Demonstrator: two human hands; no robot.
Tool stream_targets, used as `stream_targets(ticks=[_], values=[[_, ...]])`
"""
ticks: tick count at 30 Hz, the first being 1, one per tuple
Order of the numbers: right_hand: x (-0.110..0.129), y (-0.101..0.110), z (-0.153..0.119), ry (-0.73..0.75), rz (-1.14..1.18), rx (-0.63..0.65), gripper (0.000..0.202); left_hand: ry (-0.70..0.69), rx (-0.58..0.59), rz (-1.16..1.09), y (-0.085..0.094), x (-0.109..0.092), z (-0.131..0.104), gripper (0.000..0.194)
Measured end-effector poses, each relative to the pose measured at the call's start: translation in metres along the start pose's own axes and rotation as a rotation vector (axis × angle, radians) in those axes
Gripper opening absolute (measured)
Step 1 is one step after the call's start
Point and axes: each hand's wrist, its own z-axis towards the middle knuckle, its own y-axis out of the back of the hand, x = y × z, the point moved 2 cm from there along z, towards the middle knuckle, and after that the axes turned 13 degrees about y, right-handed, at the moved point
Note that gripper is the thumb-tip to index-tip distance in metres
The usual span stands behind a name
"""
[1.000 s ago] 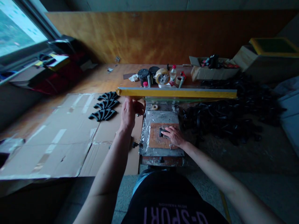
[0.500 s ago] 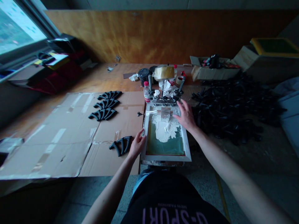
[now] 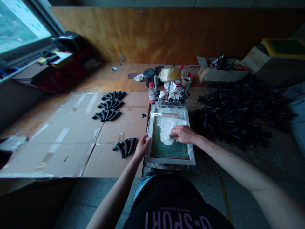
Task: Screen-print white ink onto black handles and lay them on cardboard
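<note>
A framed screen (image 3: 170,152) with a green mesh lies flat in front of me, white paste (image 3: 164,127) spread over its upper middle. My right hand (image 3: 184,134) is closed round a small squeegee (image 3: 173,135), its edge down in the paste. At the frame's left side, my left hand (image 3: 143,146) grips the rim with curled fingers. A metal clamp (image 3: 170,101) holds the frame's far end. To the left, black curved parts (image 3: 125,148) rest on a cardboard sheet (image 3: 81,136).
A large heap of black parts (image 3: 238,111) lies right of the frame. Behind the clamp are a bottle (image 3: 152,93), a dark tub (image 3: 149,77) and a tape roll (image 3: 185,81). An open box (image 3: 221,74) stands at the back right.
My right hand has come down and toward me from the frame's far end, closing round the squeegee, which has left its spot there. My left hand has barely moved.
</note>
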Motion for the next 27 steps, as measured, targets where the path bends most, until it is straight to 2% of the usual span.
stream_targets(ticks=[3,5,7,9,10,14,16,19,20,22,24,26,27], values=[[0.005,-0.013,0.0,-0.028,-0.088,-0.105,0.019,-0.016,0.022,-0.01,0.0,0.0,0.001,0.063],[0.011,-0.023,-0.006,0.042,-0.071,-0.094,0.023,-0.013,0.033,-0.03,-0.001,-0.002,0.0,0.062],[0.012,-0.024,-0.008,0.049,-0.009,-0.076,0.019,-0.003,0.038,-0.038,-0.001,-0.005,-0.003,0.062],[0.005,-0.014,0.001,-0.041,0.04,-0.111,0.016,0.015,0.045,-0.047,0.001,-0.012,-0.008,0.064],[-0.002,-0.005,0.009,-0.104,0.05,-0.152,0.021,0.023,0.048,-0.052,0.003,-0.016,-0.011,0.065],[-0.047,0.039,0.035,-0.358,-0.018,-0.331,0.053,-0.018,0.055,-0.082,0.017,-0.049,-0.033,0.066],[-0.075,0.059,0.028,-0.472,-0.058,-0.427,0.052,-0.076,0.067,-0.13,0.024,-0.072,-0.045,0.061],[-0.11,0.073,-0.01,-0.672,-0.073,-0.594,0.039,-0.197,0.101,-0.298,0.029,-0.115,-0.057,0.061],[-0.115,0.069,-0.024,-0.736,-0.067,-0.602,0.037,-0.265,0.102,-0.371,0.03,-0.131,-0.058,0.059],[-0.114,0.047,-0.045,-0.808,-0.035,-0.538,0.033,-0.395,0.101,-0.486,0.028,-0.164,-0.058,0.054],[-0.097,0.012,-0.052,-0.754,0.016,-0.418,0.028,-0.447,0.112,-0.527,0.024,-0.189,-0.056,0.053],[-0.072,-0.025,-0.047,-0.613,0.019,-0.286,0.025,-0.44,0.094,-0.565,0.017,-0.198,-0.054,0.055],[-0.059,-0.04,-0.042,-0.556,-0.005,-0.22,0.024,-0.43,0.072,-0.596,0.011,-0.193,-0.054,0.056]])
